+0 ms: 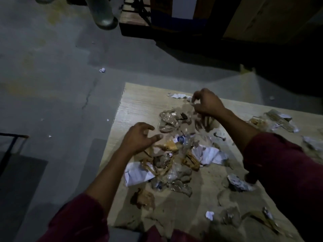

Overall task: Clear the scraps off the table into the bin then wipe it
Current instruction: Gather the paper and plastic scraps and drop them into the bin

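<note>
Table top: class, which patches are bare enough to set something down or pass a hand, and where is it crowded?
Bare wood on the table lies along its far left corner, between the edge and the scrap heap. A smaller patch lies near the front, between the heap and a small white paper ball. The middle, under the left hand and right hand, is crowded, as is the right side.

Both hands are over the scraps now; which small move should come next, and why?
Probably draw both hands inward to bunch the central pile of crumpled paper and clear plastic scraps: the left hand and right hand flank it with curled fingers, and scraps lie scattered on the pale wooden table.
</note>
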`<state>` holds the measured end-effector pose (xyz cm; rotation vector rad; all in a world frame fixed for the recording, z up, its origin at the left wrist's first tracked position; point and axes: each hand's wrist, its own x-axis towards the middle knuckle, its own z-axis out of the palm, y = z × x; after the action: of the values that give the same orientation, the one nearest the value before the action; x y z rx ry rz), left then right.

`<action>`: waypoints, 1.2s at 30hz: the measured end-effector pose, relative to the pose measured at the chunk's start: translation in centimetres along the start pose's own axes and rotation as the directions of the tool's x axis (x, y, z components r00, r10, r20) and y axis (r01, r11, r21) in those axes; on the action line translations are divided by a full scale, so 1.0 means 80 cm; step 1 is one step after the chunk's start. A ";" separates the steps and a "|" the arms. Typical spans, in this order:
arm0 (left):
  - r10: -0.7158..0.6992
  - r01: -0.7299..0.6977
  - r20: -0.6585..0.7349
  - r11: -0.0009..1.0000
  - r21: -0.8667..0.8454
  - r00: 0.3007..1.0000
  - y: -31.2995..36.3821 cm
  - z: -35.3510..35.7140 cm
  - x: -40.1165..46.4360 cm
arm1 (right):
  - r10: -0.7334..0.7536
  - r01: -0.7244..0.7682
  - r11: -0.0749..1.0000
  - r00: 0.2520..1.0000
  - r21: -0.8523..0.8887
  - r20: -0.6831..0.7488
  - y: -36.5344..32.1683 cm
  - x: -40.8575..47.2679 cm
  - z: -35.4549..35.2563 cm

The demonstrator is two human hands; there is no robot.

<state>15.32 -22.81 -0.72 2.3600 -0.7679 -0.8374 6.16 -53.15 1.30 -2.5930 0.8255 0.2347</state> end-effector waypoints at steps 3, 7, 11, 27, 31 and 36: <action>-0.156 0.128 0.143 0.975 0.183 0.977 -0.016 -0.025 -0.034 | -0.017 0.008 0.996 0.994 0.091 0.104 -0.002 0.017 0.019; -0.304 0.114 0.415 0.899 0.423 0.857 -0.069 0.003 -0.124 | -0.123 0.137 0.990 0.930 -0.015 0.346 -0.024 0.003 0.067; -0.199 -0.028 0.369 0.849 0.528 0.908 -0.096 0.073 -0.203 | -0.235 0.293 0.951 0.892 -0.097 0.386 -0.047 -0.070 0.118; 0.121 -0.291 0.316 0.765 0.575 0.941 -0.031 0.105 -0.142 | -0.115 0.251 0.957 0.787 -0.143 0.606 0.010 -0.284 0.080; 0.135 -0.384 0.429 0.727 0.569 0.893 -0.010 0.110 -0.106 | -0.017 0.066 0.994 0.891 -0.091 0.454 0.003 -0.324 0.142; 0.115 -0.430 0.498 0.690 0.583 0.859 0.009 0.119 -0.077 | 0.051 -0.041 0.998 0.955 -0.038 0.293 -0.013 -0.284 0.167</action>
<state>4.58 -21.92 -4.28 2.5558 -1.8602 -1.0826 -12.15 -34.91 -4.11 -2.4852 0.7775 0.6353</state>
